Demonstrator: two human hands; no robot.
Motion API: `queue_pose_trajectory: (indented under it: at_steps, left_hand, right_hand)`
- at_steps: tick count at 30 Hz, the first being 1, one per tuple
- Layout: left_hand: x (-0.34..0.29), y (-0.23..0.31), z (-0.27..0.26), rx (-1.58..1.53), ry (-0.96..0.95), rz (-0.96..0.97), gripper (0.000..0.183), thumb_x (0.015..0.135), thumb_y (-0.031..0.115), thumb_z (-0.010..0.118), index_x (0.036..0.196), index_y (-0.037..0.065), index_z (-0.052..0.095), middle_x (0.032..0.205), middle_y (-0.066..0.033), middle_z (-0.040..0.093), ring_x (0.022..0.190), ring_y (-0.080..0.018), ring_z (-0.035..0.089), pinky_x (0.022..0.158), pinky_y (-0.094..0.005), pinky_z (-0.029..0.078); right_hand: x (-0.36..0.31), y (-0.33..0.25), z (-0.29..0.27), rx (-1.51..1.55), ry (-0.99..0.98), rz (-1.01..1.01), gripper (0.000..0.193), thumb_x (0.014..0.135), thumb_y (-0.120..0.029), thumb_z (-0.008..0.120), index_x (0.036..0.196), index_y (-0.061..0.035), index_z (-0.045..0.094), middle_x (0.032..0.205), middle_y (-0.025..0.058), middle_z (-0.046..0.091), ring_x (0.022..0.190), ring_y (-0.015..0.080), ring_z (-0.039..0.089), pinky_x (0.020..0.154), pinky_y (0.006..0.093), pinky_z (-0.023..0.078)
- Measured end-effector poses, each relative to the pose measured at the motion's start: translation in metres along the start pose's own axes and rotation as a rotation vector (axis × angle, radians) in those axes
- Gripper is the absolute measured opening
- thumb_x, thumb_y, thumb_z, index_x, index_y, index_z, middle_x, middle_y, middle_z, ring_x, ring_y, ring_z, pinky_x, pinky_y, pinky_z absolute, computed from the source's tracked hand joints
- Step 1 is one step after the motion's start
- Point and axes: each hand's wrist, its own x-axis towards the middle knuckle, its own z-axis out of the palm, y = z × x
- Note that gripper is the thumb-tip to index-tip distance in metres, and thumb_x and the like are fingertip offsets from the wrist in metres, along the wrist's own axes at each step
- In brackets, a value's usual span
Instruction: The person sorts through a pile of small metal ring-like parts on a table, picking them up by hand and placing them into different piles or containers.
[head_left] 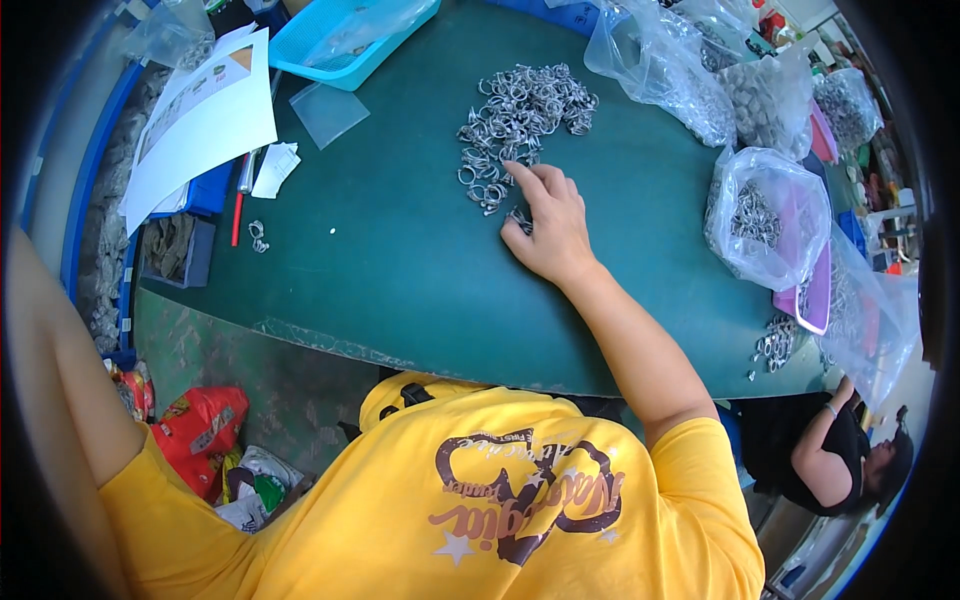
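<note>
- The metal rings point(535, 100) sit in a messy heap on the far middle of the green table point(400, 260). The right hand point(552, 222) is at the near edge of the heap.
- The right thumb and pointing finger are apart, and a few rings show by the thumb. I cannot tell if the hand grips any. The left hand is out of sight, so I cannot tell what its fingers do.
- Rings could hook onto each other, because they lie all jumbled. A pull on one might drag out more.
- A wide sweep of the arm could push rings about, since nothing walls in the heap.
- The loose rings at the right point(774, 345) lie near the table's edge. A bump could knock some onto the floor.
- The clear bag point(722, 235) by the purple basket point(818, 288) has its mouth open. If it tips, rings could spill.
- The table top looks smooth, with a worn near edge. A blue basket point(320, 73), a paper sheet point(225, 115) and a red pen point(238, 218) are on the left side.
- The floor point(215, 350) is green and scuffed, with a red bag point(205, 430) on it.
- Another person point(825, 460) in dark clothes is at the right.
</note>
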Motion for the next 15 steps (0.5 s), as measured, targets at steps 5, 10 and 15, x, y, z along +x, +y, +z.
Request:
queue_pose_trajectory:
  at_steps: [5, 10, 15]
  left_hand:
    - [0.002, -0.005, 0.003, -0.003, -0.004, -0.009, 0.024, 0.096, 0.022, 0.049, 0.113, 0.01, 0.062, 0.12, -0.0054, 0.066, 0.109, -0.0107, 0.059, 0.095, -0.0287, 0.046]
    - [0.008, -0.011, 0.01, -0.008, -0.011, -0.009, 0.024, 0.096, 0.021, 0.049, 0.113, 0.01, 0.062, 0.12, -0.0057, 0.066, 0.109, -0.0106, 0.059, 0.095, -0.0286, 0.046]
    - [0.008, -0.002, -0.003, -0.014, 0.009, 0.046, 0.024, 0.096, 0.021, 0.049, 0.113, 0.01, 0.062, 0.12, -0.0059, 0.066, 0.109, -0.0106, 0.059, 0.095, -0.0285, 0.046]
  right_hand:
    - [-0.004, 0.015, 0.007, 0.026, -0.004, -0.008, 0.023, 0.069, -0.01, 0.071, 0.087, -0.005, 0.058, 0.097, 0.0127, 0.055, 0.091, 0.0336, 0.054, 0.078, 0.0428, 0.046]
    - [-0.041, 0.013, -0.018, -0.034, -0.002, -0.26, 0.019, 0.07, -0.006, 0.071, 0.074, -0.0058, 0.053, 0.077, 0.0113, 0.054, 0.069, 0.0317, 0.057, 0.061, 0.0381, 0.049]
    - [-0.024, 0.068, -0.105, -0.257, 0.312, -0.211, 0.017, 0.07, -0.001, 0.069, 0.071, -0.0059, 0.052, 0.068, 0.0106, 0.054, 0.062, 0.029, 0.056, 0.054, 0.0397, 0.048]
